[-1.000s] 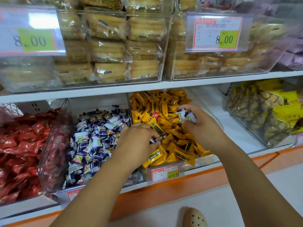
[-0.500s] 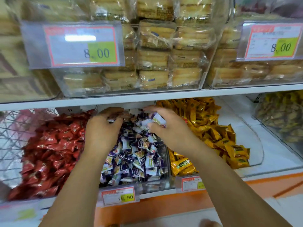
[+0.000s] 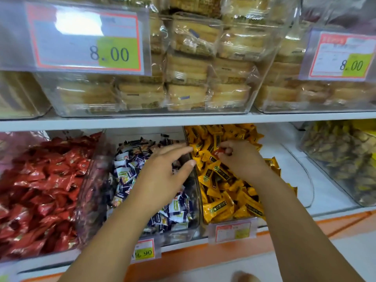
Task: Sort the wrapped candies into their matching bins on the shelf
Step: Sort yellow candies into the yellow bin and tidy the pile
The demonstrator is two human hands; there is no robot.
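your right hand (image 3: 242, 159) hangs over the heap of yellow candies (image 3: 221, 202), fingers curled, its thumb and fingertips pinching a small red-wrapped candy (image 3: 220, 152) just above the yellow wrappers. at eight o'clock from it, close by, your left hand (image 3: 162, 174) is palm down with fingers straight and spread, holding nothing, over the blue-and-white candies (image 3: 126, 171). its fingertips reach the clear wall between the two heaps, though you cannot tell whether they touch it. at nine o'clock from the left hand lies the heap of red candies (image 3: 44, 190), in its own clear compartment on the same lower shelf.

at six o'clock from the left hand a small price tag (image 3: 144, 251) hangs on the orange shelf edge (image 3: 203, 255); a second, blurred tag (image 3: 233, 231) stands in front of the yellow heap. at three o'clock from the right hand, well apart, a clear bin (image 3: 305, 157) holds yellow-green wrapped snacks. at twelve o'clock, above the white shelf board (image 3: 183, 121), clear tubs carry stacked wrapped cakes (image 3: 187, 64), with a big "8.00" label (image 3: 87, 40) at eleven o'clock and another "8.00" label (image 3: 341, 55) at one o'clock.
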